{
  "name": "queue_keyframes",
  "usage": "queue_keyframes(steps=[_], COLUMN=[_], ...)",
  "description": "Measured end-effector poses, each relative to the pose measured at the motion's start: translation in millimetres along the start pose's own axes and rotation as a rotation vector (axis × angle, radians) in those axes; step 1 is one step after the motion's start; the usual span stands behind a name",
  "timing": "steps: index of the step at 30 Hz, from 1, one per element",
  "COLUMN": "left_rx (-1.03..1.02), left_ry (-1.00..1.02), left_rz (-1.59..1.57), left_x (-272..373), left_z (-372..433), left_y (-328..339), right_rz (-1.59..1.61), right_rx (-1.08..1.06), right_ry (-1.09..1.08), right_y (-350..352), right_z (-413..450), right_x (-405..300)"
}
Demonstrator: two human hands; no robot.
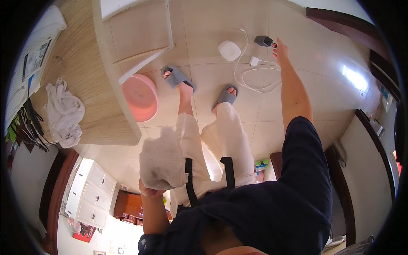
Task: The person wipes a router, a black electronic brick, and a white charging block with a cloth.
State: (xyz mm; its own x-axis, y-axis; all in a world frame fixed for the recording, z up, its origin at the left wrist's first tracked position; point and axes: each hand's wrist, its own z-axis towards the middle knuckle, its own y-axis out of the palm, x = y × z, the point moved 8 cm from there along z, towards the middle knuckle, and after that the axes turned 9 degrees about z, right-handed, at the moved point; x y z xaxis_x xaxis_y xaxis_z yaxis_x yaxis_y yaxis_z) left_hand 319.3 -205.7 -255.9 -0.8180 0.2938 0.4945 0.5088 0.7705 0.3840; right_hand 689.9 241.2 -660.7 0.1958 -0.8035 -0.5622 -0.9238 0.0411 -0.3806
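My left hand (150, 190) is closed around a bunched greyish-white cloth (163, 159) with dark smudges, held beside my left thigh. My right arm stretches far forward over the floor. At its end, my right hand (281, 51) has its fingers at the small dark loop of a black box-shaped object (263, 40). I cannot tell what that object is. Close to it on the tiles lie a white rounded device (229, 50), a white power adapter (254, 61) and a loosely coiled white cable (244, 79).
At left, a wooden tabletop (95, 105) carries a crumpled white cloth (65, 114) and dark cables (30, 122). A pink plastic basin (140, 98) stands on the floor by the table's white metal leg (143, 63). My feet wear grey slippers (176, 77). White cabinets (92, 193) stand behind me.
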Motion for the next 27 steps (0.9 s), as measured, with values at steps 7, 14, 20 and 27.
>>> queue_keyframes(steps=[7, 14, 20, 27], left_rx=[-0.275, 0.17, 0.233, 0.125], left_ry=[0.087, 0.124, 0.274, 0.436], left_rz=[0.029, 0.108, -0.052, -0.044], left_x=[21.0, 49.3, 103.2, 183.2], left_z=[12.5, -7.1, -65.4, -139.7], left_y=[79.5, 97.0, 127.9, 137.2], right_rz=[0.061, 0.052, 0.08, -0.112], right_rx=[-0.055, -0.242, -0.833, -1.402], right_ry=[0.09, 0.09, 0.176, -0.407], right_y=[2.2, -14.2, -2.8, 47.2], right_z=[0.5, -80.7, -427.1, -726.5], right_x=[23.3, 14.1, -64.0, -227.0])
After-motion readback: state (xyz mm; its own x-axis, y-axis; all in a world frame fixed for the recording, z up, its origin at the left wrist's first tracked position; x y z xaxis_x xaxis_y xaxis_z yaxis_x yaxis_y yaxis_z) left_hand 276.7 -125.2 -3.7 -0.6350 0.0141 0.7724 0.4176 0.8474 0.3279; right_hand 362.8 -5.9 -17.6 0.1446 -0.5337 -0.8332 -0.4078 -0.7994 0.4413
